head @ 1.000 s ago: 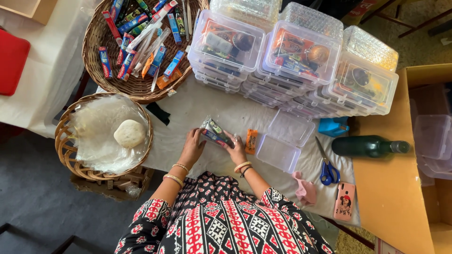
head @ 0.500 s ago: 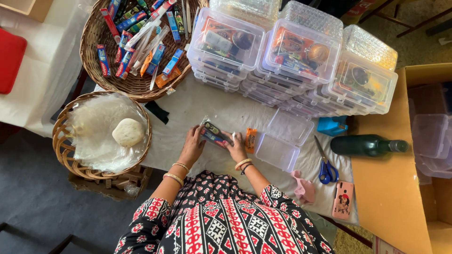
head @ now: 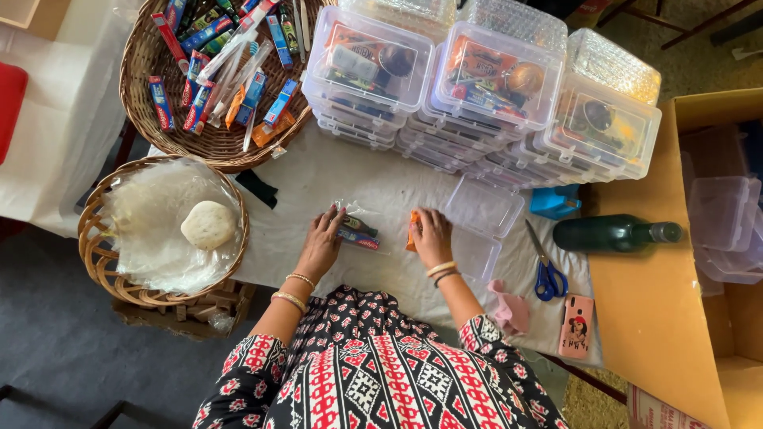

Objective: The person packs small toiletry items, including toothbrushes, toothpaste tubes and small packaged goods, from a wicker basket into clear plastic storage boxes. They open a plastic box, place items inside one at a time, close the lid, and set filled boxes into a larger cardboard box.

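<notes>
As hands came down from a second ago, packet [head: 356, 230] now lies flat on surface [head: 334, 179] instead of held up between them. Left hand [head: 322, 242] presses packet's left end, fingers spread, not clenched. Right hand [head: 431, 236] has let packet go and moved to 3 o'clock; rests over orange item [head: 412, 229], fingers curled, cannot tell if grasping. Open clear box [head: 481, 226] just beyond right hand at 3 o'clock. Judgement: packet set down, right hand gathering next piece.
</notes>
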